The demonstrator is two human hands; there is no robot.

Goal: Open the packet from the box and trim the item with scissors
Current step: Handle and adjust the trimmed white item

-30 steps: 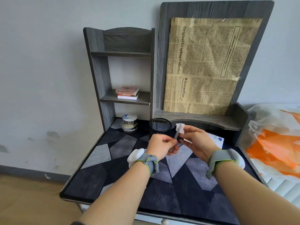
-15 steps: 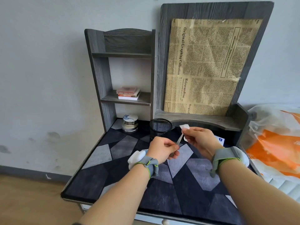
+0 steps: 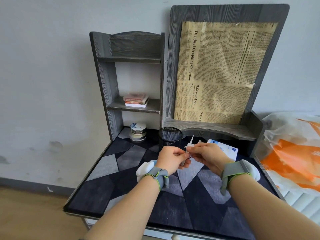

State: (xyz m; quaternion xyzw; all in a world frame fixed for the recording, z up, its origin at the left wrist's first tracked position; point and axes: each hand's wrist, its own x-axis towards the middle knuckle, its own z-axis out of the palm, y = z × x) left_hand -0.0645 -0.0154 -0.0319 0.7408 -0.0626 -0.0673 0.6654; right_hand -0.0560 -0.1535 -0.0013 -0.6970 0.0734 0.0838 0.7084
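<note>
My left hand (image 3: pixel 170 159) and right hand (image 3: pixel 207 155) have come together, both pinching the small white packet (image 3: pixel 189 146) above the bench (image 3: pixel 107 168), its torn flap now upright; opening is underway.

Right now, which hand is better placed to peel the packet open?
Right, probably. The right hand pinches the packet's raised loose flap, while the left hand grips its lower end as an anchor.

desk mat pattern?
Desk mat: angular geometric patches in black, dark grey and light grey. Head view, the only one.
</note>
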